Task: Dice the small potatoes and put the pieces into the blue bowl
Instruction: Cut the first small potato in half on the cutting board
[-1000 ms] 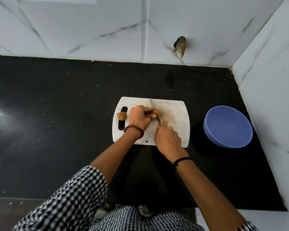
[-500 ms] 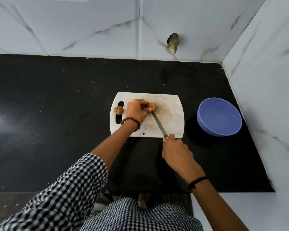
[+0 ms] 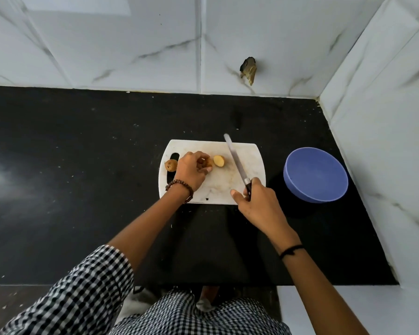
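The right hand curls round the dark handle of a long steel-bladed knife. Its blade slants away across the white plastic cutting board, clear of the food, likely so the other hand can rearrange pieces safely. Whether the blade rests on the board or hovers over it cannot be told.

The left hand arches over a brown-skinned potato piece, fingertips curled down on it as if steadying it for the next cut. Just beyond those fingertips, between the two hands, lies a halved small potato, its pale yellow cut face up. A whole small brown potato waits on the outer side of the left hand, beside the board's handle slot.

The round blue plastic bowl sits on the black stone countertop to the outer side of the right hand, off the board, handy for a short sweep. No pieces show inside it, so the dicing looks barely begun.
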The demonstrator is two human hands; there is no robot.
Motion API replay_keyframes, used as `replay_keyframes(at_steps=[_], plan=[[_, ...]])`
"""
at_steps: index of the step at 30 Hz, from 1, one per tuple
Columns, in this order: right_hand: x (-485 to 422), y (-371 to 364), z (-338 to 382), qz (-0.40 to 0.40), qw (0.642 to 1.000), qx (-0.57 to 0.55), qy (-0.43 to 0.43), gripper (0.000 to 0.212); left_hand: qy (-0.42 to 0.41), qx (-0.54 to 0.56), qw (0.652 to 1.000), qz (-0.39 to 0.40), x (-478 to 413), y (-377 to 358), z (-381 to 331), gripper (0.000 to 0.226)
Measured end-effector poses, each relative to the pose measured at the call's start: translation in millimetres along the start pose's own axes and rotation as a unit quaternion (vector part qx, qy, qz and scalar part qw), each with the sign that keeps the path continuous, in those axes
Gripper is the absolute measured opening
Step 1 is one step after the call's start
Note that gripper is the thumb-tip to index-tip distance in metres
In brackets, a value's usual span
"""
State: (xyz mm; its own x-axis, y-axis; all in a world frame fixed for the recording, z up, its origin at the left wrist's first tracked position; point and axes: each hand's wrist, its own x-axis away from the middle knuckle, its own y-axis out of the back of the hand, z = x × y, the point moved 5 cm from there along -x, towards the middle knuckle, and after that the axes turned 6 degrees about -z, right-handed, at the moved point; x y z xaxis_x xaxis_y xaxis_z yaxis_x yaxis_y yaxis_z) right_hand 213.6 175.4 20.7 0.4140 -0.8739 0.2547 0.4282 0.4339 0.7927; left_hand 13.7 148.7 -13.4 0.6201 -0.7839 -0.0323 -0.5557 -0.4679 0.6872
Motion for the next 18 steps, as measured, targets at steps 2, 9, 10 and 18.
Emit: replay_keyframes(at_steps=[2, 9, 10, 18], plan=[[-22.0, -4.3, 8.7, -0.027, 0.999, -0.006, 0.023, 0.032, 0.009, 0.004, 1.0, 0.0, 3.2, 4.9, 7.0, 0.029], [-86.1, -27.3, 32.9, -0.073, 0.993, -0.01, 0.088, 0.032, 0.013, -0.008, 1.0, 0.012, 5.5, 11.2, 18.4, 0.032], [-90.4, -30.0, 33.5, -0.069, 0.993, -0.008, 0.092, 0.03, 0.01, -0.011, 1.0, 0.011, 5.1, 11.8, 18.5, 0.033], [-105.9, -28.2, 23.8, -0.048, 0.995, -0.061, 0.066, 0.041, -0.011, -0.04, 0.999, 0.025, 1.6, 8.7, 18.0, 0.04]])
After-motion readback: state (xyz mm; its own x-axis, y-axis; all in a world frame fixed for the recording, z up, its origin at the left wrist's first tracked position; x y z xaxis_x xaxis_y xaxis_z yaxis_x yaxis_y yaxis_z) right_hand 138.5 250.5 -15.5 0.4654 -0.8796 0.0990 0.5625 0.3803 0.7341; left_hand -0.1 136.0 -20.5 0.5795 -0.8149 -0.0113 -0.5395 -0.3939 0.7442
